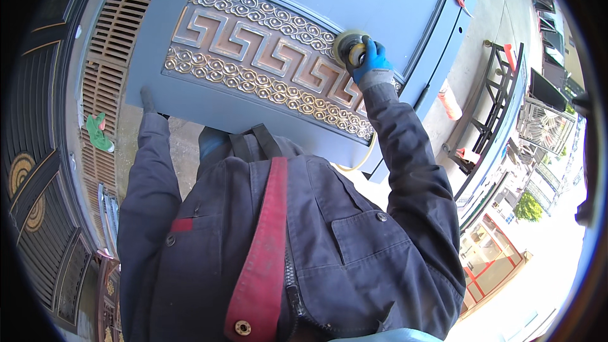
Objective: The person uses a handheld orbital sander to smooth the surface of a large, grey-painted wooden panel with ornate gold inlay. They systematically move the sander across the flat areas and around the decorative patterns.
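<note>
Hidden: left hand, dark glove, at lower-left edge of blue-grey door panel; fingers lost under the edge, grip can't be told.
Right hand: blue glove, closed around round sander, disc pressed on panel at right end of gold key-pattern band.
Hose: yellowish hose shows below panel edge, rest covered by sleeve.
In the way: person's own dark jacket & red strap fill lower frame.
Around: green cloth on slatted grating at left; black metal frame at right.
</note>
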Demonstrator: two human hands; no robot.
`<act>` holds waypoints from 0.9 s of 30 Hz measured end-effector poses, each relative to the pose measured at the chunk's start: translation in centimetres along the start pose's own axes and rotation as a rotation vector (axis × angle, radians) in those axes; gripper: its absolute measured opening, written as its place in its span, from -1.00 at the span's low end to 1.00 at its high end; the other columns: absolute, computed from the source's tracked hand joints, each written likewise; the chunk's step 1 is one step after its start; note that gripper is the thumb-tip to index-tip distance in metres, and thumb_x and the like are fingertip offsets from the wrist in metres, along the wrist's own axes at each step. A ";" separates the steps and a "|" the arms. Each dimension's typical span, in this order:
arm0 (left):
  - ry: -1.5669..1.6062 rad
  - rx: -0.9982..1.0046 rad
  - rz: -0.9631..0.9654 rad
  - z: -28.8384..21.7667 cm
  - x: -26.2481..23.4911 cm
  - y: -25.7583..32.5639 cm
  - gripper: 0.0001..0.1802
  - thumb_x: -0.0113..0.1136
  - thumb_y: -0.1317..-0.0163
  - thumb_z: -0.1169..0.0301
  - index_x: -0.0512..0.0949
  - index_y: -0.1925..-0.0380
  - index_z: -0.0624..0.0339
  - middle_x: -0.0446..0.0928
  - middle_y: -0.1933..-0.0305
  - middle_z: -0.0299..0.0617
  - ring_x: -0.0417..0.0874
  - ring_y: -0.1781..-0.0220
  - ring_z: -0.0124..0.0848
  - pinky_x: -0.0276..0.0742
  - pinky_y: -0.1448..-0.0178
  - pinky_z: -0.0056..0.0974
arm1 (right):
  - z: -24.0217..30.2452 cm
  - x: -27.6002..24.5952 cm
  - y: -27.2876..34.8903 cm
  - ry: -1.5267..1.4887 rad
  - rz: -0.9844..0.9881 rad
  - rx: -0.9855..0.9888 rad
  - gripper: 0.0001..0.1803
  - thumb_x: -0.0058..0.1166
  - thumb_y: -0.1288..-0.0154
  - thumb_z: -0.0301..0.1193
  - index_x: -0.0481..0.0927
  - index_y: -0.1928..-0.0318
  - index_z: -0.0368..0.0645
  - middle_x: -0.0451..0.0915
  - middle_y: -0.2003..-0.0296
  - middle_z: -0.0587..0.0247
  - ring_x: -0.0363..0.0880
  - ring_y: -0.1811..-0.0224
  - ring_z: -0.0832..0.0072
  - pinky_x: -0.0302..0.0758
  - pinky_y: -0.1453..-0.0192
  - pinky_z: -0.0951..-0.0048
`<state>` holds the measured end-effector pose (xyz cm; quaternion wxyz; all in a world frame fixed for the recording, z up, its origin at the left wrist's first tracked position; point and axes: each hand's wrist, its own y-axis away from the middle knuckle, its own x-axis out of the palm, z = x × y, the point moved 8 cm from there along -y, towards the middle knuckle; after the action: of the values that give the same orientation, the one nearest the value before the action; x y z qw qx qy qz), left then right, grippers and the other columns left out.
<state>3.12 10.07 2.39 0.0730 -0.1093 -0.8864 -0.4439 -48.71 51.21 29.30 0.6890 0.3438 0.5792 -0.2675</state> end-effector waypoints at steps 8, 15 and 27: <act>0.045 -0.049 0.139 -1.1 2.4 0.3 -0.01 -0.18 -0.48 -0.41 0.24 -0.54 0.20 0.35 -0.52 0.03 0.43 -0.45 0.00 0.43 -0.51 0.07 | -2.1 -0.2 1.6 0.026 -0.023 0.030 -0.01 0.62 -0.01 -0.13 0.41 -0.44 -0.01 0.49 -0.26 -0.14 0.72 -0.08 -0.09 0.74 -0.08 0.03; 0.079 -0.012 -0.006 -0.4 -0.3 0.0 0.01 -0.07 -0.45 -0.41 0.20 -0.58 0.16 0.33 -0.55 0.03 0.40 -0.49 0.00 0.37 -0.56 0.08 | -3.1 -0.1 2.6 -0.015 -0.118 0.035 0.00 0.61 0.00 -0.09 0.41 -0.45 -0.02 0.50 -0.25 -0.11 0.73 -0.05 -0.06 0.74 -0.08 0.06; 0.189 -0.023 0.006 -0.4 0.0 -0.5 -0.01 0.08 -0.38 -0.40 0.29 -0.53 0.14 0.39 -0.50 0.01 0.46 -0.43 -0.02 0.42 -0.52 0.05 | -7.2 -1.3 3.5 0.000 -0.138 0.179 -0.04 0.59 -0.03 -0.04 0.43 -0.43 0.03 0.53 -0.25 -0.06 0.74 -0.05 -0.02 0.73 -0.09 0.04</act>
<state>3.05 9.49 2.21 0.1566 -0.0704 -0.8700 -0.4622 -50.69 58.98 30.52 0.6353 0.3633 0.5755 -0.3652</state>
